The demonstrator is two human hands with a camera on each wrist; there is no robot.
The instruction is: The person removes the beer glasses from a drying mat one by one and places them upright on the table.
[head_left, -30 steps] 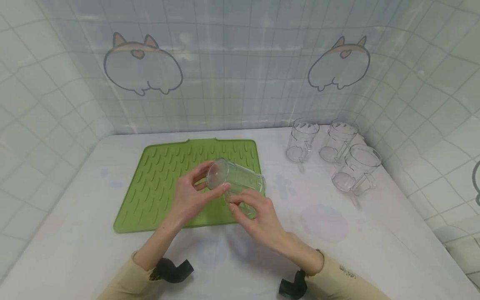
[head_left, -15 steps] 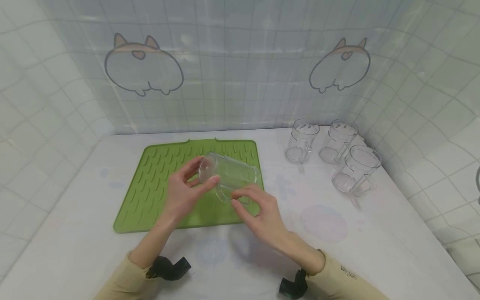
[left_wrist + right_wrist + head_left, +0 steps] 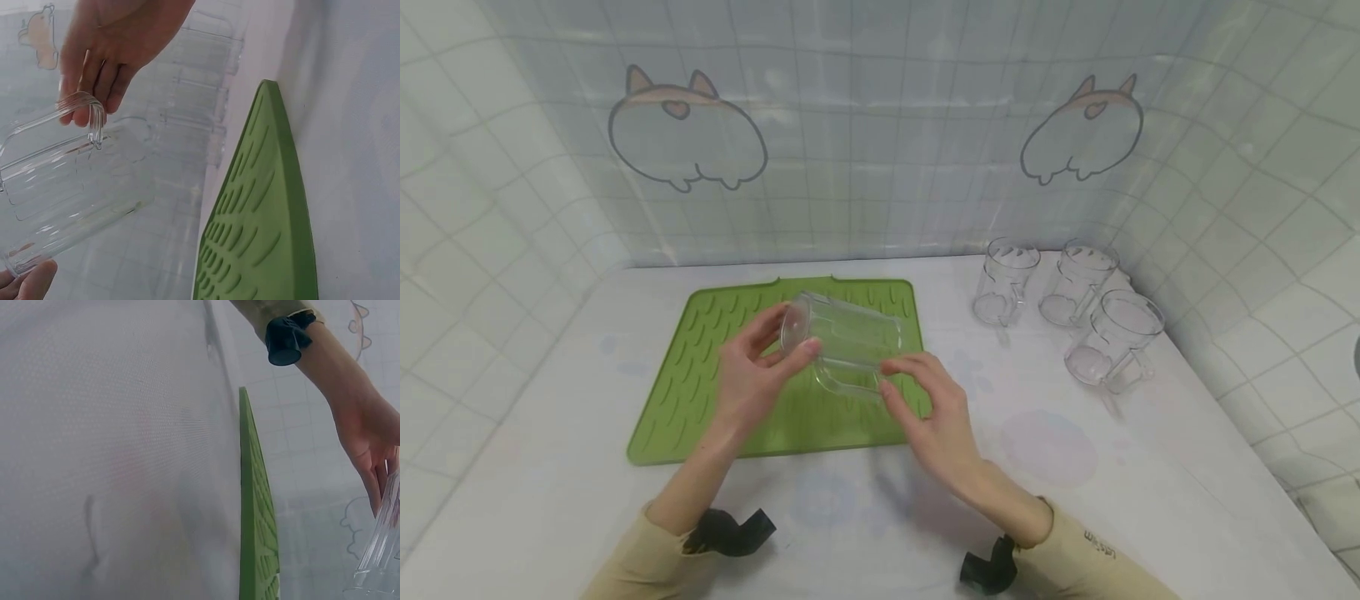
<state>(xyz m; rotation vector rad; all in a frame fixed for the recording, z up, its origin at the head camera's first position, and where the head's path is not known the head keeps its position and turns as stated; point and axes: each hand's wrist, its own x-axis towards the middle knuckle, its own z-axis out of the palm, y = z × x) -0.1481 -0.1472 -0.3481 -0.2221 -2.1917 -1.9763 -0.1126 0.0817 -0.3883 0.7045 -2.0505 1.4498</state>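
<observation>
A clear glass mug (image 3: 853, 329) lies tipped sideways in the air over the green ridged mat (image 3: 700, 400), its base to the left and its handle toward me. My left hand (image 3: 751, 367) grips it round the base, thumb on the near side. Beside the handle's rim end is my right hand (image 3: 936, 408), its thumb and fingers slightly parted and right at the handle. In the left wrist view the extended fingers of the right hand (image 3: 119, 56) overlap the handle's corner. The right wrist view catches the left hand (image 3: 369, 431) and part of the mug (image 3: 381, 544).
At the back right stand three more clear mugs: one mug (image 3: 1003, 283) on the left, another mug (image 3: 1075, 283) beside it, and a nearer mug (image 3: 1112, 337). A tiled-pattern sheet (image 3: 880, 150) with animal drawings rises behind the white table (image 3: 1045, 517).
The glass mug has moved left and slightly away from me in my left hand. The right hand's fingers have loosened from the handle and stayed nearer the mat's right edge.
</observation>
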